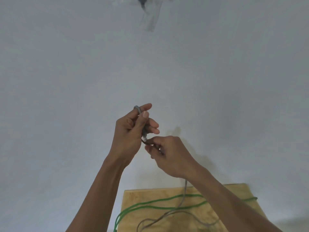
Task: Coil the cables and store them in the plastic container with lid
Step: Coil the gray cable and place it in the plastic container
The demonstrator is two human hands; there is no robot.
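Observation:
Both hands are raised in front of a white wall. My left hand grips a grey cable, a small loop of which shows above the index finger, with its clear plug end pointing down by the palm. My right hand pinches the same cable just below that plug. The cable hangs down under my right wrist to a wooden table, where it lies in loose curves. A green cable lies across the table in long strands. No plastic container is in view.
The white wall fills most of the view. High on it is a taped patch with a dark fitting. The table top sits low at the bottom centre, close to the wall.

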